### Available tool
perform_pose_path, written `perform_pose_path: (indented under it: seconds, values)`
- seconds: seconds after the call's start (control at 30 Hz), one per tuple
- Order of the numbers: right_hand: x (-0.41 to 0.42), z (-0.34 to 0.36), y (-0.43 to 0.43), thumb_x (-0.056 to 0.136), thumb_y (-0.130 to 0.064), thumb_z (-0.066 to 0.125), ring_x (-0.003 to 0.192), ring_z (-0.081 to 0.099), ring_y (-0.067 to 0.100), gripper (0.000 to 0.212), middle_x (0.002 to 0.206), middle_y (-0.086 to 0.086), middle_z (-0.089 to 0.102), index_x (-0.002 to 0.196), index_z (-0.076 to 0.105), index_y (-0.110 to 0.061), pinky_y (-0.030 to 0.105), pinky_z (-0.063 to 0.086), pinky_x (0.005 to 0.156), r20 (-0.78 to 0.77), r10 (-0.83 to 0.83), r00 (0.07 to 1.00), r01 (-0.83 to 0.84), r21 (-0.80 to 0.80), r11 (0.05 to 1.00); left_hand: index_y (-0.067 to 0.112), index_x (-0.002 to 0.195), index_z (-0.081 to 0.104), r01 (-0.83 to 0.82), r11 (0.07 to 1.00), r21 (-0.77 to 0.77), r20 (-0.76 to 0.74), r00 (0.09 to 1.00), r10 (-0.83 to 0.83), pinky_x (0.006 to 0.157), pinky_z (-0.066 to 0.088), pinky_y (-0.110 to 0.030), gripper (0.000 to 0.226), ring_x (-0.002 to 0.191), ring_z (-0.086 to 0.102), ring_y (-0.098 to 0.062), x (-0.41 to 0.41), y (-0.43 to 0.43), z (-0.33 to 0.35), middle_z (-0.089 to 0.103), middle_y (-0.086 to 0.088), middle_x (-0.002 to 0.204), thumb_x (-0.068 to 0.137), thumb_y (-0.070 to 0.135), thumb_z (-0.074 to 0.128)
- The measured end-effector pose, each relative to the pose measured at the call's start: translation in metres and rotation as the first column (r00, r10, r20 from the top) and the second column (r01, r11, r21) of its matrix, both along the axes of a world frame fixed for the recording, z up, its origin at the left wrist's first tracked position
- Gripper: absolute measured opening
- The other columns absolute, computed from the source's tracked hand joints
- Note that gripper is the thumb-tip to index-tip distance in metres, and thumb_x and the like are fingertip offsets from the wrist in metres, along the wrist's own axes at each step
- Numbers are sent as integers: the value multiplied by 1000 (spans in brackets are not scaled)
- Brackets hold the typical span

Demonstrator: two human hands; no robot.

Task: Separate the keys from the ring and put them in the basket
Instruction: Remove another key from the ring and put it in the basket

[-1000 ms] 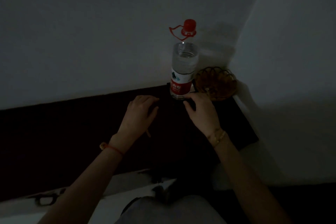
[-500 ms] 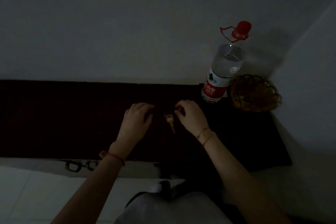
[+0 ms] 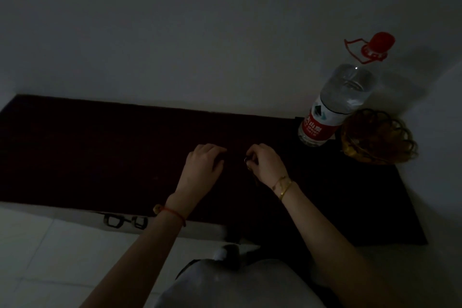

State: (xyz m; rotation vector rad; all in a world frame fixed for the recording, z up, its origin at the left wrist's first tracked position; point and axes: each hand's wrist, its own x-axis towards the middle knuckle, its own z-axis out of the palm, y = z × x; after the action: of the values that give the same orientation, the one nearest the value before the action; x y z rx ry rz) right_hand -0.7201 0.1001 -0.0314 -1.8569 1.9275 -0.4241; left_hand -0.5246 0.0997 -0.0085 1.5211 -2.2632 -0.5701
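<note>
The scene is very dark. My right hand (image 3: 265, 164) is curled over a key ring (image 3: 247, 159) with a key (image 3: 255, 179) hanging below it, above the dark mat (image 3: 100, 152). My left hand (image 3: 203, 166) rests a short way to the left, fingers bent down on the mat; whether it holds anything I cannot tell. The brown wire basket (image 3: 397, 130) stands at the mat's far right corner, well to the right of both hands. What lies in the basket is too dim to make out.
A tall water bottle (image 3: 335, 105) with a red label and red cap stands just left of the basket, against the white wall. A pair of black glasses (image 3: 125, 221) lies on the floor by the mat's near edge. My knees are below.
The view has swung left, so bottle and basket now sit further right. My right hand has closed more tightly over the ring and key; the key is less exposed than half a second ago.
</note>
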Motion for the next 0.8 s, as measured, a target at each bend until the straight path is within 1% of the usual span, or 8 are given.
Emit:
perform_pose_path:
  seconds: [0.13,0.33,0.43,0.5,0.6,0.67,0.73,0.8]
  values:
    - [5,-2,-2,85,-11,64,97,59,20,16,104,6,60,100,64,-13,33,55,82,-14,-9,1000,9,0,1000,23,124,57,7,1000,-12,-26,1000,-7,100,41,-38,34,120,50,-18,4,-4,0,59,1,127,90,21,56]
    - [7,-3,-6,84,-11,64,95,58,21,3,102,6,57,85,62,-13,33,53,78,-19,-25,1000,25,25,999,26,123,56,26,999,-23,-39,999,-27,100,42,-37,33,119,50,-15,8,-6,-3,59,3,127,91,23,56]
    - [6,-2,-4,83,-11,65,90,60,20,3,100,6,60,84,63,-13,32,53,76,38,-80,996,80,20,997,24,122,57,52,998,-17,-54,997,-53,99,46,-40,32,116,53,-16,7,-6,-4,61,2,124,90,24,56]
    - [2,2,-1,84,-10,64,86,62,18,4,95,4,63,85,62,-13,30,53,72,101,-127,987,126,11,992,24,122,58,72,997,15,-73,995,-71,98,48,-39,32,114,54,-14,3,-6,-6,61,2,123,90,25,57]
    - [-4,10,4,85,-10,64,78,60,9,7,86,-1,64,85,61,-16,16,43,63,213,-186,959,185,21,982,22,120,60,104,992,77,-119,988,-94,95,51,-36,31,108,58,-13,-7,-6,-9,63,1,118,89,25,59]
    - [-8,17,7,84,-11,66,73,56,3,10,84,-4,62,83,60,-19,11,38,60,258,-196,946,202,3,979,22,117,61,128,985,114,-153,982,-110,89,53,-30,29,102,61,-12,-16,-7,-12,65,1,114,88,26,61]
    - [-12,22,11,83,-12,67,72,53,-1,12,82,-6,61,80,59,-20,10,36,60,289,-209,934,225,-22,974,24,118,62,160,972,172,-177,976,-129,82,51,-21,31,94,61,-6,-26,-6,-15,66,2,112,87,27,63]
    - [-14,27,15,82,-14,68,72,53,0,10,82,-4,62,79,60,-18,10,37,61,319,-234,918,262,-50,964,22,116,64,187,958,217,-200,969,-143,79,50,-21,30,86,61,-3,-36,-6,-19,71,1,107,86,26,65]
